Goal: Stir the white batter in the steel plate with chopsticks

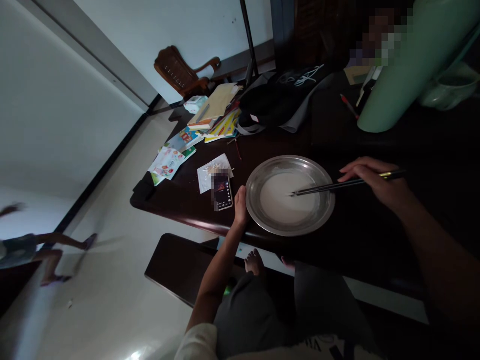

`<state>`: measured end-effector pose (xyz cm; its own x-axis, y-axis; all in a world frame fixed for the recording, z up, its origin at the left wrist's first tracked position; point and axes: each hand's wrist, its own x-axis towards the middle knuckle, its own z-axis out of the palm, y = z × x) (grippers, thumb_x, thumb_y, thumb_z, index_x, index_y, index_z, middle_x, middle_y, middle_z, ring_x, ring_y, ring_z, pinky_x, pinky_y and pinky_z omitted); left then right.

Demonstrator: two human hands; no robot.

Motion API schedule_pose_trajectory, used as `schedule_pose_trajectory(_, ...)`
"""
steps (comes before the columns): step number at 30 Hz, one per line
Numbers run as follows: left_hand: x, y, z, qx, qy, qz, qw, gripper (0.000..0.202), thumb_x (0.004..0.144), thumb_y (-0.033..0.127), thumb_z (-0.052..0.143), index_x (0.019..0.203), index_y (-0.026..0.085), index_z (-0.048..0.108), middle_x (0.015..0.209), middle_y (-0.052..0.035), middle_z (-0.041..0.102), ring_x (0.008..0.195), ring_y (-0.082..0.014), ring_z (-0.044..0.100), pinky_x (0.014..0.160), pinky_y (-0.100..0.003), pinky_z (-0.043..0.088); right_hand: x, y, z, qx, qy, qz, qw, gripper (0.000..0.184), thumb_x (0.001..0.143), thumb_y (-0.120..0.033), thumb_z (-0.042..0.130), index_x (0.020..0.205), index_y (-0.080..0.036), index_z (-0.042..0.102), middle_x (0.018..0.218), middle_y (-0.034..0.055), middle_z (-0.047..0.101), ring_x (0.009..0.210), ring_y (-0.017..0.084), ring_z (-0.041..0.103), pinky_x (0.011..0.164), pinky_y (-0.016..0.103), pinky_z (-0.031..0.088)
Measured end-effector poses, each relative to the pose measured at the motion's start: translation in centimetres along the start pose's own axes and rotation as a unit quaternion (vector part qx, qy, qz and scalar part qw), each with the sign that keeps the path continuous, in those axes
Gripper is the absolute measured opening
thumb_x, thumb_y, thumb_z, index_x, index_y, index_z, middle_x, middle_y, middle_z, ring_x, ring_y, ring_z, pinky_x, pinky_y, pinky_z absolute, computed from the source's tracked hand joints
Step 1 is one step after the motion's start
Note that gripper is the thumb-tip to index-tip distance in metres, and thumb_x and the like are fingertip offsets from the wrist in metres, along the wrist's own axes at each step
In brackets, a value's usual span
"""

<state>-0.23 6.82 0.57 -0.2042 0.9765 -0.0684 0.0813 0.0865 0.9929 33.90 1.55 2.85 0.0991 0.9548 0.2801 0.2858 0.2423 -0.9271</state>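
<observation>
A wide stainless steel bowl [328, 210] sits near the table's front edge, with a whitish, smooth mixture [279, 205] in it. My left hand [241, 207] grips the bowl's left rim, its thumb showing on the outside and the other fingers mostly hidden. In my right hand [371, 180] is a pair of dark chopsticks [326, 188] with gold-coloured bands near the upper end. They slant down to the left over the bowl's right rim, and their tips touch the mixture near its middle.
Left of the bowl, a phone [224, 192] lies against a white sheet [204, 177] with small pale sticks. Behind are stacked books [221, 107], a black bag [277, 102] and a tall green cylinder [405, 75]. A bench [172, 270] stands below; another person's legs [56, 250] show far left.
</observation>
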Motion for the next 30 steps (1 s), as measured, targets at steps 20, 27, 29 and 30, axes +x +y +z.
schedule_pose_trajectory(20,-0.1,0.6,0.1,-0.01,0.016,-0.027,0.999,0.051,0.091,0.055,0.07,0.062,0.021,0.047,0.067,0.0029,0.044,0.067,-0.0134,0.041,0.067,-0.027,0.045,0.1,-0.6,0.2,-0.022,-0.027,-0.001,0.999,0.039,0.093,-0.065,0.063,0.089,-0.03,0.081,0.083,0.0038,0.082,0.086,0.026,0.077,0.087,0.043,0.056)
schedule_pose_trajectory(27,-0.4,1.1,0.4,-0.014,0.019,-0.038,0.999,0.052,0.091,0.056,0.071,0.06,0.022,0.047,0.066,0.0023,0.043,0.067,-0.0144,0.04,0.065,-0.028,0.043,-0.1,-0.6,0.6,-0.023,-0.078,-0.002,0.997,0.033,0.092,-0.06,0.066,0.088,-0.032,0.082,0.086,0.0025,0.082,0.087,0.027,0.077,0.089,0.045,0.056)
schedule_pose_trajectory(29,-0.4,1.0,0.4,-0.019,0.015,-0.036,0.999,0.054,0.09,0.058,0.071,0.06,0.022,0.046,0.066,0.0025,0.042,0.066,-0.0141,0.039,0.064,-0.028,0.043,0.0,-0.6,0.4,-0.034,-0.056,-0.009,0.998,0.033,0.092,-0.059,0.066,0.088,-0.031,0.082,0.086,0.0029,0.082,0.089,0.027,0.077,0.09,0.045,0.055)
schedule_pose_trajectory(30,-0.3,1.0,0.4,-0.02,0.014,-0.036,0.999,0.055,0.089,0.059,0.072,0.06,0.022,0.046,0.066,0.0024,0.042,0.066,-0.014,0.039,0.064,-0.028,0.043,0.1,-0.6,0.3,-0.03,-0.036,-0.007,0.999,0.033,0.093,-0.059,0.064,0.088,-0.031,0.081,0.084,0.0029,0.082,0.087,0.027,0.077,0.089,0.045,0.056)
